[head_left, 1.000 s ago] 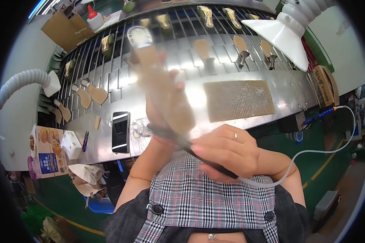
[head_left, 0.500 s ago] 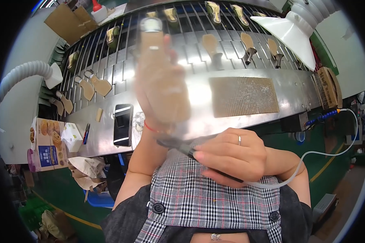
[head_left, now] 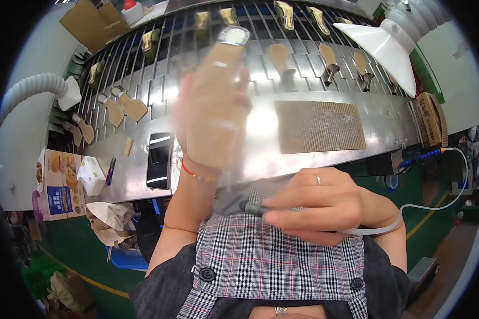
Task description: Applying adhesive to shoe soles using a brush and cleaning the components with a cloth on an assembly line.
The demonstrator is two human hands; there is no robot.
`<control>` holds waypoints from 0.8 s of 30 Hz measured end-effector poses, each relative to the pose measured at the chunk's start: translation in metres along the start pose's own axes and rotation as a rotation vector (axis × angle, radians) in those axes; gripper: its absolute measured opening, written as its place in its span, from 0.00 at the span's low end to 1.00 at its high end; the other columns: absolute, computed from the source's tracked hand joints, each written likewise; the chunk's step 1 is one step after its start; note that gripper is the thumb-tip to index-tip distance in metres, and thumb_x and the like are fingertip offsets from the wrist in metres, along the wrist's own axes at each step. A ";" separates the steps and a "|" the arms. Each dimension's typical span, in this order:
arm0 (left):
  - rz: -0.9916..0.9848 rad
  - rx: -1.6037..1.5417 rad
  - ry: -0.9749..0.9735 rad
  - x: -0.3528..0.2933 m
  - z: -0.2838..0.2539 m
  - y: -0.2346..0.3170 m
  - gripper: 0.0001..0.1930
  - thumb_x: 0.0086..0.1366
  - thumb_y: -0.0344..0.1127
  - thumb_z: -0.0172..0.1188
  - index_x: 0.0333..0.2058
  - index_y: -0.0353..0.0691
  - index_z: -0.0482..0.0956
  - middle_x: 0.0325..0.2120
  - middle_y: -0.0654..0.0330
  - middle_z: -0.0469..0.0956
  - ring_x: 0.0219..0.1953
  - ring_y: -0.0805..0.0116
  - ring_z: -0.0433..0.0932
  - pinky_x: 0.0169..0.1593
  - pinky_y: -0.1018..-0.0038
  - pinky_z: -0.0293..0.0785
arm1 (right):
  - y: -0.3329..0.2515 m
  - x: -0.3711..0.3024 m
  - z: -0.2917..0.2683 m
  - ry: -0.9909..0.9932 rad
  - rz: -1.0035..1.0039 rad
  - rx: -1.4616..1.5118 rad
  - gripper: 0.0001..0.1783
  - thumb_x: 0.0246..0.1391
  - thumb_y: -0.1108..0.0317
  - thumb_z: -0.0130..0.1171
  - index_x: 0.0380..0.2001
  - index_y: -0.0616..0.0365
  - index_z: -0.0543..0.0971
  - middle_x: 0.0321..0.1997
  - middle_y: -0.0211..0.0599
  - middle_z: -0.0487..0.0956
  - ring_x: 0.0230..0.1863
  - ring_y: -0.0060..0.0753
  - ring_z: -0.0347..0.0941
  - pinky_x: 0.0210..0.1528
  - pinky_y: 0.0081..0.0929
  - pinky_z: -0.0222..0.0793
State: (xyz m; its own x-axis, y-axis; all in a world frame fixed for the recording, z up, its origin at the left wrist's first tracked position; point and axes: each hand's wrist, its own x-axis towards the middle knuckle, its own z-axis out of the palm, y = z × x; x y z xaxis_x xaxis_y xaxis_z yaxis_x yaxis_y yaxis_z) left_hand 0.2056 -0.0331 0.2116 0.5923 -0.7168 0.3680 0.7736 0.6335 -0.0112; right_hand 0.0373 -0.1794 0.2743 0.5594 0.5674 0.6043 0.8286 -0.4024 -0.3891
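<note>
My left hand [head_left: 242, 94] is shut round a beige shoe sole [head_left: 214, 114], held up over the steel bench. The sole is motion-blurred, its wide end toward me and a silvery rounded end pointing away. Part of the hand is hidden behind it. Closer to my body, my right hand [head_left: 322, 204] grips a dark brush-like tool [head_left: 254, 208] with a pale hose [head_left: 380, 231] running from its rear. The tool's tip is smeared by motion below the sole, and I cannot tell if they touch.
Beyond the bench, a roller conveyor [head_left: 239, 74] carries loose soles [head_left: 131, 106], heeled soles [head_left: 327, 56] and gold shoe uppers [head_left: 285, 16]. A ridged cardboard sheet [head_left: 322, 127] and a phone [head_left: 159, 159] lie on the bench. White ducts [head_left: 40, 91] flank it, with a carton [head_left: 432, 119] at right.
The sole's silvery end has swung rightward, tilting the sole. My right hand has shifted slightly right, and the tool's tip has turned lower.
</note>
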 end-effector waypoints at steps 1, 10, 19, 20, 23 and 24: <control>0.026 0.030 0.089 -0.001 0.007 -0.004 0.31 0.71 0.50 0.43 0.64 0.33 0.57 0.60 0.48 0.61 0.60 0.59 0.62 0.49 0.69 0.69 | -0.005 0.004 -0.002 0.072 0.045 0.040 0.15 0.39 0.78 0.64 0.36 0.65 0.82 0.34 0.45 0.81 0.29 0.37 0.78 0.30 0.28 0.74; -0.038 0.052 0.153 -0.004 0.008 -0.008 0.35 0.71 0.53 0.44 0.66 0.32 0.51 0.64 0.43 0.56 0.63 0.53 0.59 0.50 0.67 0.69 | 0.008 0.009 -0.026 0.037 0.154 0.104 0.16 0.42 0.77 0.64 0.39 0.63 0.83 0.35 0.45 0.83 0.34 0.41 0.81 0.36 0.31 0.76; -0.035 0.195 0.272 0.000 0.023 -0.020 0.34 0.73 0.55 0.31 0.64 0.31 0.56 0.64 0.45 0.57 0.66 0.56 0.57 0.66 0.62 0.56 | 0.030 0.009 -0.041 0.123 0.240 0.064 0.14 0.44 0.75 0.63 0.38 0.64 0.83 0.36 0.45 0.83 0.36 0.42 0.81 0.37 0.30 0.75; -0.074 0.129 0.218 -0.001 0.019 -0.019 0.37 0.71 0.57 0.36 0.65 0.31 0.53 0.65 0.42 0.53 0.68 0.51 0.54 0.61 0.60 0.65 | 0.035 0.008 -0.046 0.116 0.294 -0.027 0.13 0.45 0.75 0.64 0.38 0.64 0.83 0.37 0.46 0.83 0.36 0.41 0.81 0.37 0.30 0.75; -0.114 0.010 0.152 -0.007 0.012 -0.012 0.41 0.70 0.60 0.41 0.67 0.31 0.49 0.66 0.38 0.47 0.69 0.45 0.50 0.56 0.58 0.74 | 0.030 0.009 -0.062 -0.156 0.198 0.246 0.13 0.45 0.76 0.63 0.37 0.65 0.83 0.37 0.46 0.83 0.37 0.39 0.81 0.38 0.30 0.76; -0.150 -0.038 0.138 -0.008 0.011 -0.012 0.42 0.69 0.61 0.41 0.67 0.30 0.48 0.66 0.38 0.47 0.69 0.44 0.50 0.57 0.57 0.73 | 0.028 0.009 -0.063 -0.159 0.203 0.247 0.13 0.45 0.76 0.63 0.37 0.65 0.83 0.37 0.46 0.83 0.37 0.39 0.81 0.38 0.30 0.76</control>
State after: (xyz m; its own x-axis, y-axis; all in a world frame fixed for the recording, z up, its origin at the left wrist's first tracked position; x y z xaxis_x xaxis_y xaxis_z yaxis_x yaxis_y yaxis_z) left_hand 0.1885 -0.0317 0.2189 0.4931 -0.8370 0.2373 0.8619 0.5071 -0.0023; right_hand 0.0644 -0.2304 0.3124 0.6935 0.6062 0.3893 0.6699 -0.3437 -0.6582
